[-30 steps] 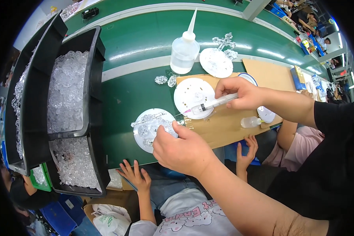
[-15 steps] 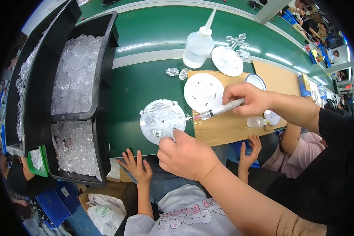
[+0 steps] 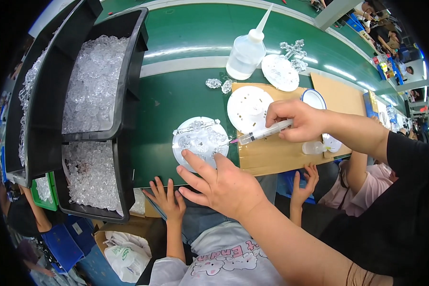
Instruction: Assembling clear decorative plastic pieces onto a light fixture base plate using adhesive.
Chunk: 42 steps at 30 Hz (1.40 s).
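**Syringe tip at crystal-studded disc**

Right hand [image 3: 302, 125] pinches a syringe [image 3: 264, 132] at mid-barrel, tip touching the white disc [image 3: 200, 141] on the green bench [image 3: 176, 95]. Left hand [image 3: 224, 183], fingers spread, presses the disc's near rim. Disc judged light, thin and rigid; the clear crystals on it look brittle and slippery, so hold the rim.

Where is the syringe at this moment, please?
In the head view, the syringe is right of centre, held by the right hand over the cardboard sheet. Its tip points left at the white disc under the left hand.
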Available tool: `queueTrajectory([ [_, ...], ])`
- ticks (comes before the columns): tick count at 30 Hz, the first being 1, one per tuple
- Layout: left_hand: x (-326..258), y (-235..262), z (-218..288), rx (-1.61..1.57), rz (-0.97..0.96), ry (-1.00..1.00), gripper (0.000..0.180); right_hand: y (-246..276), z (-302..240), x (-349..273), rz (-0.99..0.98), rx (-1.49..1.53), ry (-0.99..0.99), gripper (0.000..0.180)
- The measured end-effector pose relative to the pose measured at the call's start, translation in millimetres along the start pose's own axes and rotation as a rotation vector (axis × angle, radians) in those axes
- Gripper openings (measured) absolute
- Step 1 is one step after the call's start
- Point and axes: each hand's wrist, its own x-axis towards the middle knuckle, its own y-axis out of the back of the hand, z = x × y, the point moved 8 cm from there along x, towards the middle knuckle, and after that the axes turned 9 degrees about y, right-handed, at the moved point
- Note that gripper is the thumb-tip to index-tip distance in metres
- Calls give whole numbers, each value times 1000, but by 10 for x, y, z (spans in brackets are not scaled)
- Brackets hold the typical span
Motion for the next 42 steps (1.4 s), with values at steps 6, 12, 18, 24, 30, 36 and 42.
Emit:
queueTrajectory([
  [6, 5, 10, -11, -26, 9, 26, 42, -80, 23, 10, -109, 31, -35, 34],
  [12, -5, 19, -15, -34, 13, 25, 42, -46, 7, 29, -67, 0, -11, 34],
  [18, 6, 12, -9, -34, 3, 29, 42, -50, 19, 24, -56, 44, -28, 31],
  [24, 13, 22, -2, -36, 8, 28, 42, -40, 10, 36, -73, 1, -6, 32],
  [30, 8, 31, 0, -25, 13, 24, 43, -43, -16, 33, -76, -25, 37, 32],
  [36, 17, 26, 14, 1, -2, 6, 42, -19, -25, 5, -35, -60, 27, 32],
  [42, 15, 23, 13, 9, -8, 11, 42, -120, -69, -4, -163, -49, 73, 41],
])
